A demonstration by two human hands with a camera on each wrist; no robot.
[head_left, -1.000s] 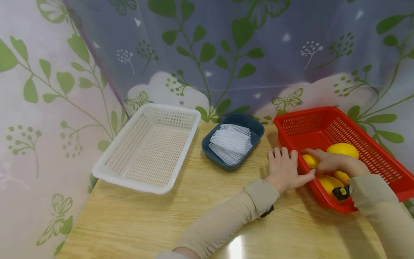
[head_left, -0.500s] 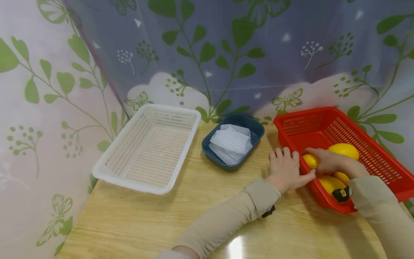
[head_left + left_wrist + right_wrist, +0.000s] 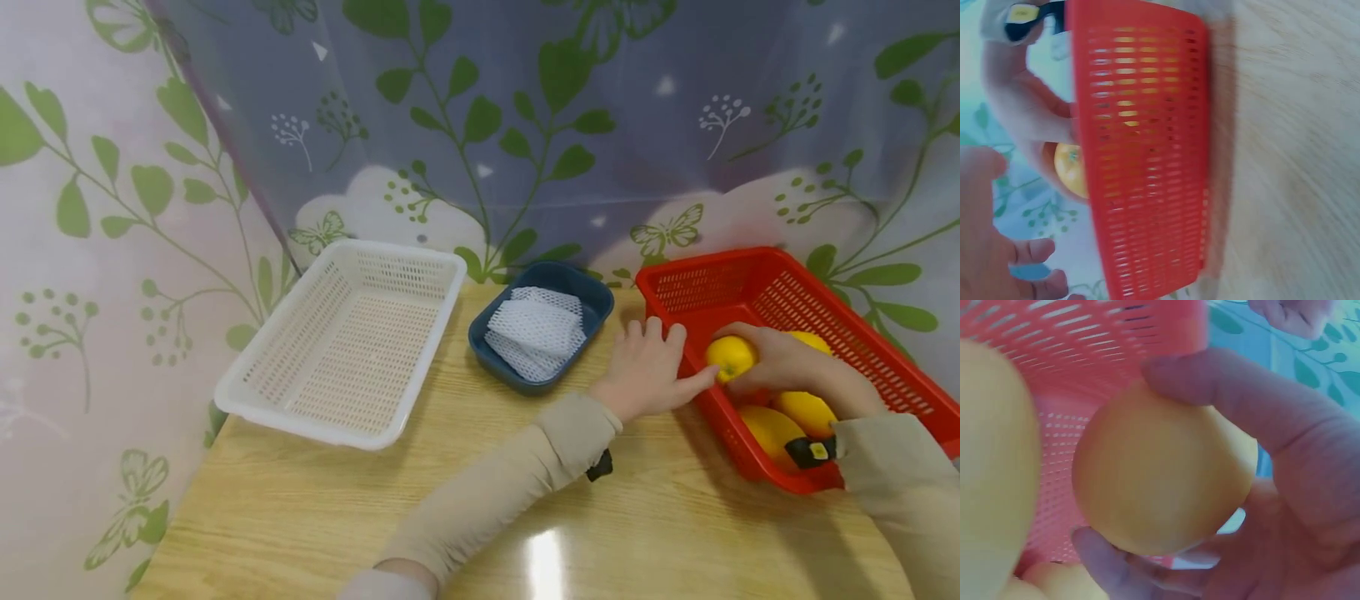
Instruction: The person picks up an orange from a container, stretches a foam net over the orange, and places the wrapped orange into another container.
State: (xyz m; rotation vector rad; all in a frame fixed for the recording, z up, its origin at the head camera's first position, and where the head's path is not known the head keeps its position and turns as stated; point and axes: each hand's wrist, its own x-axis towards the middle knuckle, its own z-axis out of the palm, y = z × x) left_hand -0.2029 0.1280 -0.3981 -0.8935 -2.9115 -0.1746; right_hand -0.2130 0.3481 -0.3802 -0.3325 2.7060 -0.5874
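My right hand grips a yellow lemon and holds it near the left rim of the red basket. In the right wrist view, thumb and fingers curl round this lemon from opposite sides. Several other lemons lie in the basket under and behind that hand. My left hand is just left of the basket, fingers spread, its thumb tip reaching over the rim beside the held lemon. The left wrist view shows the basket's slotted side wall and the left hand's relaxed fingers, with nothing in them.
A blue tray at the back middle bears folded white foam netting. Left of it stands a white slotted basket. All stand on a wooden table with a patterned curtain close behind.
My right hand has lifted the lemon a little and turned it, so its end shows. The left hand has shifted slightly left and up, its thumb now close to the lemon.
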